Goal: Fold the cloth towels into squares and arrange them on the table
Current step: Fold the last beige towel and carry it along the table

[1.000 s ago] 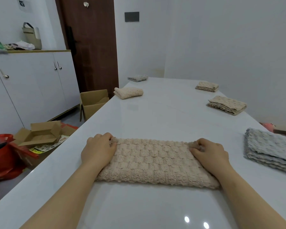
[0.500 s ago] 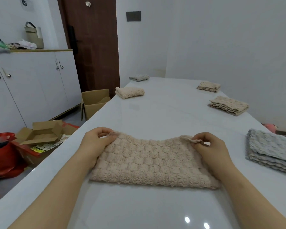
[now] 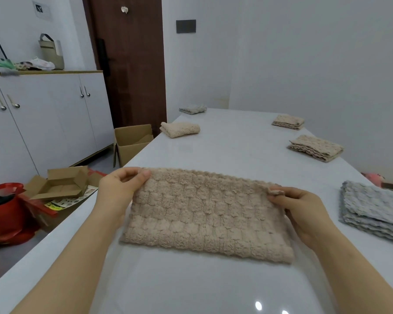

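Left hand (image 3: 118, 191) pinches the beige waffle towel (image 3: 204, 214) at its ten o'clock corner. Right hand (image 3: 302, 211) pinches the two o'clock corner.

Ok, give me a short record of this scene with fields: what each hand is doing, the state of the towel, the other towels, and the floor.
hands: left hand pinches the far left corner of the beige towel; right hand pinches its far right corner
towel state: long folded rectangle, far edge held up, near edge on the white table
folded beige towels: one at the left edge, two along the right
folded grey towels: one far left, one near right
floor: cardboard boxes, red bag
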The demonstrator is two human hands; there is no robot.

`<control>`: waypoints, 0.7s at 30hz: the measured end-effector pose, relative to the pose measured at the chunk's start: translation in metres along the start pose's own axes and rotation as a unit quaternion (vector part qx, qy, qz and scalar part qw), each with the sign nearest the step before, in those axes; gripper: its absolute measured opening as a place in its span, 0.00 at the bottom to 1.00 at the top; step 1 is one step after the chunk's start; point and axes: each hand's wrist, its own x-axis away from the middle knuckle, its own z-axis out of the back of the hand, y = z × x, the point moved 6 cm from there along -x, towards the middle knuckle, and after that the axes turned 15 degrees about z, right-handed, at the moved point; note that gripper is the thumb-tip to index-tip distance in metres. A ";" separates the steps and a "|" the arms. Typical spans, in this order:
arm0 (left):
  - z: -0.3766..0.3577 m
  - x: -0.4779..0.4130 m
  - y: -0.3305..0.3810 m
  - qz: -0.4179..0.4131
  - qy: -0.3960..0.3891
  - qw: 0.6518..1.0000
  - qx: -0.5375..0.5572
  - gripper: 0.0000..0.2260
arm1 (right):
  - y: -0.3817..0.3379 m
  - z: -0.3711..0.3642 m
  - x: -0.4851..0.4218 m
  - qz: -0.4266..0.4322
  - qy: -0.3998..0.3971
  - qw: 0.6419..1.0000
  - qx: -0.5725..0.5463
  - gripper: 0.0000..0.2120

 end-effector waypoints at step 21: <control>-0.011 0.013 -0.012 0.168 -0.092 0.981 -0.018 0.10 | -0.017 0.004 -0.002 0.047 0.049 0.998 -0.009 0.03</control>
